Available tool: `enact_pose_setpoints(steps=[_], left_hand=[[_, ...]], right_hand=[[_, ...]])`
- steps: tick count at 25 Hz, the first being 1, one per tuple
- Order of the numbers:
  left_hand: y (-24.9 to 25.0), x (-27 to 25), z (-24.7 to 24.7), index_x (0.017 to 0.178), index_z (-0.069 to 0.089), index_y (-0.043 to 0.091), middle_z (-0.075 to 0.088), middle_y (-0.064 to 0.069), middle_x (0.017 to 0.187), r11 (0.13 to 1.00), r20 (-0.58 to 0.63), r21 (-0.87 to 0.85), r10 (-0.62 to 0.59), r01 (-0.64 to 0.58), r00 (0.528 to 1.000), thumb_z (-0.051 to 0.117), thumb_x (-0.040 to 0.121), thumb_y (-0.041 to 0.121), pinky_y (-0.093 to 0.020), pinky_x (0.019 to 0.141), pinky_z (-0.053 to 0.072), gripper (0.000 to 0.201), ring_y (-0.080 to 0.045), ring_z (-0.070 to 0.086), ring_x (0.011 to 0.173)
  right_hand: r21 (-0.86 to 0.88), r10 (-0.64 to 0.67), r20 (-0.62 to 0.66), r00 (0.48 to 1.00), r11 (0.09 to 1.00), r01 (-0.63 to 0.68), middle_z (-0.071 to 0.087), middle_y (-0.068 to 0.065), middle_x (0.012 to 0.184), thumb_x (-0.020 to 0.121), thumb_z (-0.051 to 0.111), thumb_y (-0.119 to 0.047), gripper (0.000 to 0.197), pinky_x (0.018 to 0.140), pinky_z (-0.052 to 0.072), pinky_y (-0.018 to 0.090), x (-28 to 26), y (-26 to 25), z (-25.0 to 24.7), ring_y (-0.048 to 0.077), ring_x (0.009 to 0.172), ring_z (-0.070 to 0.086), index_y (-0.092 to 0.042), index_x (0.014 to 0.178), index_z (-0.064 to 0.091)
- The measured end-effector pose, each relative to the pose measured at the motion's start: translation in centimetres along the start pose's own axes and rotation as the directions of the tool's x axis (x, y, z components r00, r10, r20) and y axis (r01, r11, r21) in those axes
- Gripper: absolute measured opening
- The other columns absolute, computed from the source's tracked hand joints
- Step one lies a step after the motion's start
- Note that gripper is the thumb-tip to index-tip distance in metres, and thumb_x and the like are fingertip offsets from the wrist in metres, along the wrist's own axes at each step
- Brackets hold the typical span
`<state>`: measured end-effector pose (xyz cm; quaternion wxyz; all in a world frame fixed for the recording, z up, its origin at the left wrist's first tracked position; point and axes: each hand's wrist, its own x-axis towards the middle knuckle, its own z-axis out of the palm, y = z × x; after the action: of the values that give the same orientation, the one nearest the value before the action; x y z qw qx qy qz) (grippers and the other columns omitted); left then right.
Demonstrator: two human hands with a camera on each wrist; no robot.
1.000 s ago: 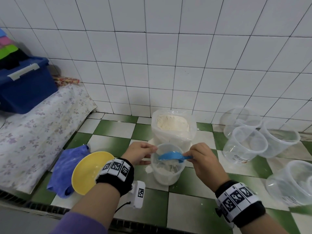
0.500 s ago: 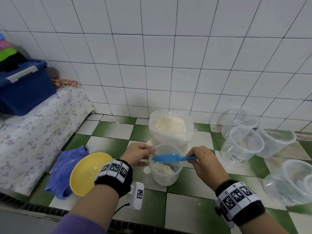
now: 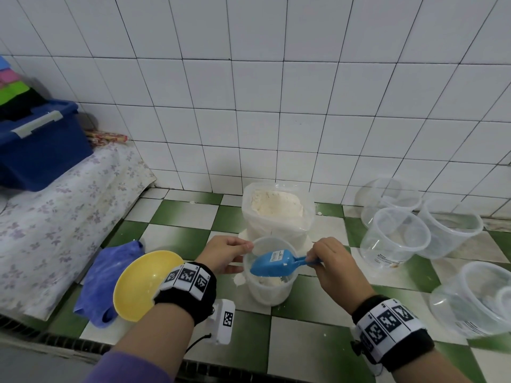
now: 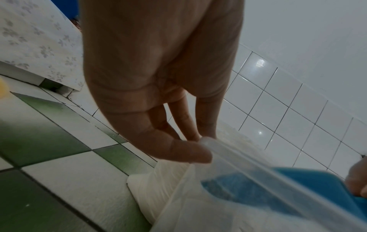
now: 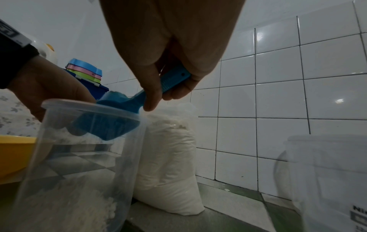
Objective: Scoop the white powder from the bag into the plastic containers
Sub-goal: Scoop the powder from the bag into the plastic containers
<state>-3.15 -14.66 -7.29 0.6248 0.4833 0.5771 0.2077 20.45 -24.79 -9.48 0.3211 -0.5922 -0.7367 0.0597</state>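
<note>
My right hand [image 3: 330, 265] grips the blue scoop [image 3: 272, 262] tipped over the container [image 3: 269, 288] at frame centre, my left hand [image 3: 225, 254] pinches its rim, so I'd turn the scoop slowly and keep its lip inside

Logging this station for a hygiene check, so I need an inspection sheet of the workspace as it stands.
Surface: green-and-white checked counter, powder spilled by the tub.
Job's things: open bag of powder; blue scoop tipped in the part-filled tub; spare tubs to the right.
Clutter: yellow bowl, blue cloth.
Hands: left hand holds the tub's rim; right hand grips the scoop's handle.
Cables: thin lead at left wrist.
Surroundings: white tiled wall, blue bin.
</note>
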Motion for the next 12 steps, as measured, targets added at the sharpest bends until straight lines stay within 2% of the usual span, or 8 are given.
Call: enact_pose_setpoints(steps=[3, 6, 10, 12], left_hand=[[0.0, 0.0, 0.0, 0.106, 0.070, 0.004, 0.073, -0.012, 0.099, 1.000, 0.005, 0.003, -0.016, 0.016, 1.000, 0.070, 0.088, 0.022, -0.024, 0.059, 0.056, 0.025, -0.017, 0.068, 0.076], [0.2, 0.0, -0.1, 0.107, 0.069, 0.004, 0.073, -0.008, 0.100, 0.998, 0.012, -0.001, -0.067, 0.067, 0.998, 0.061, 0.095, 0.029, -0.027, 0.060, 0.055, 0.029, -0.020, 0.069, 0.081], [0.7, 0.3, -0.4, 0.106, 0.068, 0.004, 0.072, -0.009, 0.100, 0.992, -0.015, -0.066, -0.109, 0.108, 0.994, 0.049, 0.100, 0.037, -0.031, 0.063, 0.056, 0.038, -0.022, 0.067, 0.082], [1.2, 0.8, -0.6, 0.109, 0.064, 0.002, 0.068, -0.013, 0.104, 0.987, -0.057, -0.133, -0.103, 0.094, 0.993, 0.046, 0.101, 0.037, -0.034, 0.068, 0.057, 0.040, -0.024, 0.063, 0.081]], right_hand=[[0.066, 0.147, 0.075, 0.986, 0.986, -0.152, 0.054, -0.009, 0.078, 0.078, 0.073, -0.006, 0.020, 0.065, 0.044, 0.025, 0.2, -0.3, -0.7, 0.010, 0.074, 0.048, -0.017, 0.080, 0.057], [0.156, 0.269, 0.142, 0.953, 0.944, -0.290, 0.059, -0.008, 0.082, 0.081, 0.072, -0.012, 0.020, 0.066, 0.042, 0.020, 0.8, -0.4, -1.8, 0.007, 0.076, 0.053, -0.021, 0.081, 0.055], [0.281, 0.406, 0.198, 0.892, 0.848, -0.449, 0.065, -0.004, 0.082, 0.079, 0.075, -0.013, 0.019, 0.067, 0.047, 0.023, 2.0, -0.7, -3.6, 0.014, 0.077, 0.060, -0.019, 0.079, 0.056], [0.342, 0.430, 0.177, 0.885, 0.817, -0.465, 0.064, 0.001, 0.078, 0.078, 0.075, -0.011, 0.016, 0.068, 0.046, 0.025, 2.7, -1.0, -4.7, 0.017, 0.073, 0.059, -0.019, 0.082, 0.062]])
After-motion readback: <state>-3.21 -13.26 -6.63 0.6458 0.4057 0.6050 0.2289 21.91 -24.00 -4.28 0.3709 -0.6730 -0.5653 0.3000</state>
